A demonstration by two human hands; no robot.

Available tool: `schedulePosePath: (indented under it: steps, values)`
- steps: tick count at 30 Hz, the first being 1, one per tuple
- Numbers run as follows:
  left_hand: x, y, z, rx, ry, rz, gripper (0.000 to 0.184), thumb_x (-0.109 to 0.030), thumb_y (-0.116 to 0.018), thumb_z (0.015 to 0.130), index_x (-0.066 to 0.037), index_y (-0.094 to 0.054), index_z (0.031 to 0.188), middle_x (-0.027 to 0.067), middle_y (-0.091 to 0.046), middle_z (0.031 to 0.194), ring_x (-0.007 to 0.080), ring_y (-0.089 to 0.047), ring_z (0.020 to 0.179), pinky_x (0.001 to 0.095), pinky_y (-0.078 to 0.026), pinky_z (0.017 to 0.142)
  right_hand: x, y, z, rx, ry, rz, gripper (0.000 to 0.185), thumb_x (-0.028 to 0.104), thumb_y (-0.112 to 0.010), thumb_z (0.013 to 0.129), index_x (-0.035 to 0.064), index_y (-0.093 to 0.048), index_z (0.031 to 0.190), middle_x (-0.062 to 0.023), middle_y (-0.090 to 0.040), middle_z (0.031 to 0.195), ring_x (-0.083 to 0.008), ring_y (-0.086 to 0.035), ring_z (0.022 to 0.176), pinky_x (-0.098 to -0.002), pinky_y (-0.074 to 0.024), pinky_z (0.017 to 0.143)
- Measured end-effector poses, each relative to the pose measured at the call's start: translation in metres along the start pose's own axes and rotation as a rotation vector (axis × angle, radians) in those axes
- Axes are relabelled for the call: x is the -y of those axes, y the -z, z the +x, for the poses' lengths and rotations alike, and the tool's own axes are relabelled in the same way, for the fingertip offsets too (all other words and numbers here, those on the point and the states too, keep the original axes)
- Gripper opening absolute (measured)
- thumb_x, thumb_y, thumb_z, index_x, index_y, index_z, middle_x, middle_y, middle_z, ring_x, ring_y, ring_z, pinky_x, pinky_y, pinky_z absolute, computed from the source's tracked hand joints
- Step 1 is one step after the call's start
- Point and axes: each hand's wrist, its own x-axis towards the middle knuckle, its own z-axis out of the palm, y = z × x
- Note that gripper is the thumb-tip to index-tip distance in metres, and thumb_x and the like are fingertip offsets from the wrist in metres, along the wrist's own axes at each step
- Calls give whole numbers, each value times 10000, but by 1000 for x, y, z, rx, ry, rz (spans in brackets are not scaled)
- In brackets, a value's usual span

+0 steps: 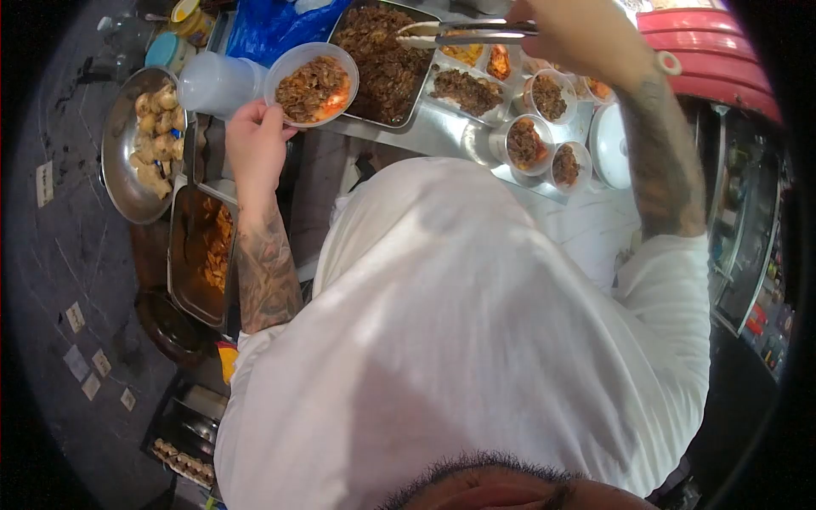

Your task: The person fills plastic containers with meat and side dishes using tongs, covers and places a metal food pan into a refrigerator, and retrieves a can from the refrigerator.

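Dark, veined surface (55, 255) down the left, paper labels (44, 184) scattered on it. Bright steel counter (449, 132) ahead, crowded with food.

Left hand (257, 140) pinches a round tub (299, 53) at its near left edge, thumb by the rim, other fingers partly hidden. Tub sits just left of a deep metal tray (387, 125) of dark, shredded food (382, 64); inside it, brown shreds with a reddish patch towards one side. Stack of clear cups (219, 83) just beside.

Right hand (548, 25) closes round metal tongs (489, 36), grip partly cut off by the frame top. Tips slightly parted, over the tray.

Handling, my judgement: tub thin-walled and light, weight mostly its filling; sides likely flex under a hard squeeze, and any grease would make them slick. Best hold: under the rim, fingers spread beneath, kept level. Tongs look stiff, springy; hold mid-arm. Shreds soft, tangled, apt to trail. Filled cups (510, 153) cluster farther right.
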Motion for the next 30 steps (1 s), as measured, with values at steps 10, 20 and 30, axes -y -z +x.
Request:
schedulePosePath:
  steps: [10,20,30]
  values:
    - [-5,-28,8,83,-29,80,214,-124,-604,949,80,-655,904,111,-671,852,165,-675,761,279,-594,695,10,90,-80,-38,-246,277,287,130,-734,775,76,-774,1054,-107,-720,715,-213,-666,573,-320,-527,563]
    - [-3,-49,6,106,-216,113,257,-171,-656,870,55,-642,747,194,-678,1081,251,-687,808,351,-531,738,15,66,-76,-87,19,176,280,153,-727,770,85,-776,1037,-93,-730,739,-248,-690,621,-347,-560,623]
    - [0,-52,-1,97,-226,151,252,-155,-647,853,66,-633,733,183,-699,999,225,-684,729,326,-533,687,31,51,-59,45,88,65,198,182,-682,789,89,-763,944,-109,-712,755,-265,-704,686,-382,-573,669]
